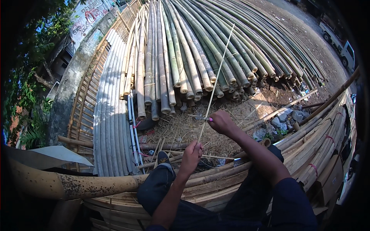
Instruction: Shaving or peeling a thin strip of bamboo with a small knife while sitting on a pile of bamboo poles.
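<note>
Between my knees, my left hand (191, 157) is closed round the lower part of a long, thin bamboo strip (217, 75). The strip slants up and away to the right, over the ends of the stacked poles. My right hand (222, 122) grips a knife (199, 116) with a pinkish handle end, a little higher along the strip. Its blade points left and crosses the strip; whether the edge bites into it I cannot tell. Most of the handle is hidden inside my right fist.
A large stack of bamboo poles (181, 61) fans out ahead. Corrugated sheets (110, 100) lean at the left beside a bamboo fence (83, 104). Split bamboo bundles (320, 150) lie right and under me. A thick bamboo pole (77, 185) crosses the near left. Stones (283, 119) sit right.
</note>
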Tool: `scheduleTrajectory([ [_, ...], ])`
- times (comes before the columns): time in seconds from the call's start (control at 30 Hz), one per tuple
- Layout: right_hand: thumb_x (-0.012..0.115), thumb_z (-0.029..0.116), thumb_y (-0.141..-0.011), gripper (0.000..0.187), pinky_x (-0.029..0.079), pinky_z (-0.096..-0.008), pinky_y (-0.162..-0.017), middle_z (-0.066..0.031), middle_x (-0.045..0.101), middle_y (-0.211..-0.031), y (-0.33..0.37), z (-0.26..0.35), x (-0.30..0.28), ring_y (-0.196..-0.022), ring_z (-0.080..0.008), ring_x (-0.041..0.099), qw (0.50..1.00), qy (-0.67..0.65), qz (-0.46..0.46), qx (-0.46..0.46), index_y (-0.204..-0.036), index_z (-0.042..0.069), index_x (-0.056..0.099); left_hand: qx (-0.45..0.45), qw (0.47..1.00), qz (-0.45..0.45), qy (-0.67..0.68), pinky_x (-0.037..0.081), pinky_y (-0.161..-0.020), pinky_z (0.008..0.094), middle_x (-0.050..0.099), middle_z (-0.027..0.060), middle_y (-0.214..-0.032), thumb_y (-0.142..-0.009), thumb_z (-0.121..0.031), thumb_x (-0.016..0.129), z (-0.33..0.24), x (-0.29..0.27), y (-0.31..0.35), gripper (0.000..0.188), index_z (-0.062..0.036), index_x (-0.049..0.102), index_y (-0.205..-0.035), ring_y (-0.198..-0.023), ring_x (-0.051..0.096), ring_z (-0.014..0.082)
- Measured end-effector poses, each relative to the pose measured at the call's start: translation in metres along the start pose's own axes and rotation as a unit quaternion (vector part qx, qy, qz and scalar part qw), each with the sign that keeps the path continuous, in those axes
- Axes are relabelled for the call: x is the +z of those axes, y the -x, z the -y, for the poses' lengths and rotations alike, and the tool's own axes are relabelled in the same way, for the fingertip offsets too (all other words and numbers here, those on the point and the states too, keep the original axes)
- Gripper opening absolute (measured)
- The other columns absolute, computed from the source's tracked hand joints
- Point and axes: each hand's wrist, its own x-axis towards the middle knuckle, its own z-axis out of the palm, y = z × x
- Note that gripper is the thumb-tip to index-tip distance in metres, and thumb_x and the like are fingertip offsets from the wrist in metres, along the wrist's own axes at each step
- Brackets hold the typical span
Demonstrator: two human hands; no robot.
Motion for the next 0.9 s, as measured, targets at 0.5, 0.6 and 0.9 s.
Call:
scheduleTrajectory([
  [0.5,0.052,0.029,-0.091,0.026,0.026,-0.0248,-0.044,0.0067,0.028,-0.055,-0.016,0.009,-0.033,-0.045,-0.0062,0.028,0.568,-0.808,-0.005,0.156,-0.097,0.004,0.056,-0.08,0.99,0.067,0.095,0.032,-0.05,0.0231,0.032,-0.0046,-0.061,-0.1,-0.026,0.037,-0.003,0.005,-0.004,0.022,-0.007,0.045,-0.091,-0.053,0.034,0.007],
  [0.6,0.053,0.027,-0.093,0.022,0.025,-0.0231,-0.043,0.0072,0.03,-0.055,-0.011,0.01,-0.03,-0.045,-0.0051,0.028,0.601,-0.79,0.007,0.125,-0.097,0.005,0.055,-0.091,0.986,0.094,0.107,0.026,-0.044,0.0193,0.029,-0.007,-0.061,-0.1,-0.027,0.037,-0.006,0.008,-0.004,0.021,-0.0089,0.044,-0.092,-0.049,0.029,0.004],
  [0.9,0.055,0.021,-0.091,0.019,0.033,-0.0276,-0.047,0.0017,0.042,-0.057,-0.011,0.006,-0.024,-0.049,-0.011,0.041,0.809,-0.582,-0.003,0.088,-0.086,0.003,0.056,-0.139,0.878,0.144,0.436,0.018,-0.037,0.0194,0.023,-0.0069,-0.056,-0.1,-0.036,0.039,-0.006,-0.005,-0.013,0.027,-0.0128,0.042,-0.085,-0.042,0.02,0.0035],
])
